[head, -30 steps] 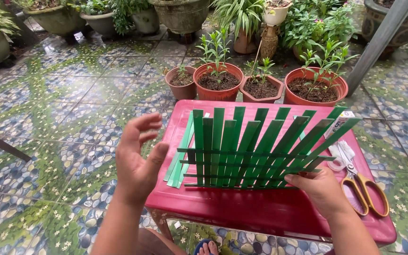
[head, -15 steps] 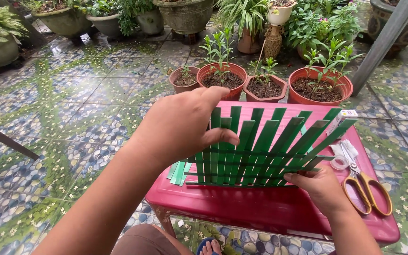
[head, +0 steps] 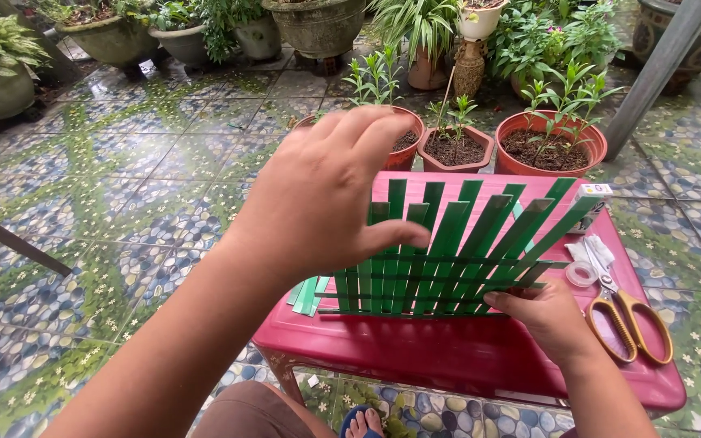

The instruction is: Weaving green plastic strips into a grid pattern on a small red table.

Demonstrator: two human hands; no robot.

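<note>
Head view, left hand: the left hand (head: 322,191) is hovering raised over the left part of the woven green strips (head: 440,259); fingers are spreading loosely, thumb reaching right across the upright strips; it is gripping nothing that shows, and whether the thumb is touching a strip cannot be told.

Head view, right hand: the right hand (head: 549,320) is resting at the lower right corner of the weave; fingers are lying narrow and flat, pressing on the ends of the horizontal strips; it is pinning rather than grasping.

Head view, weave: the strips are lying on the red plastic table (head: 464,357), uprights fanning toward the far right, a few crossing strips running along the near edge; loose ends are sticking out at the left.

Head view, packages and tools: a small white box with a yellow patch (head: 590,203) is sitting at the far right corner of the table, just beyond the strip tips; a clear tape roll (head: 582,274) is lying near the right hand; orange-handled scissors (head: 630,320) are lying beside it, well toward the right edge.

Head view, surroundings: terracotta pots with seedlings (head: 549,146) are standing behind the table on a wet patterned tile floor (head: 123,211).
</note>
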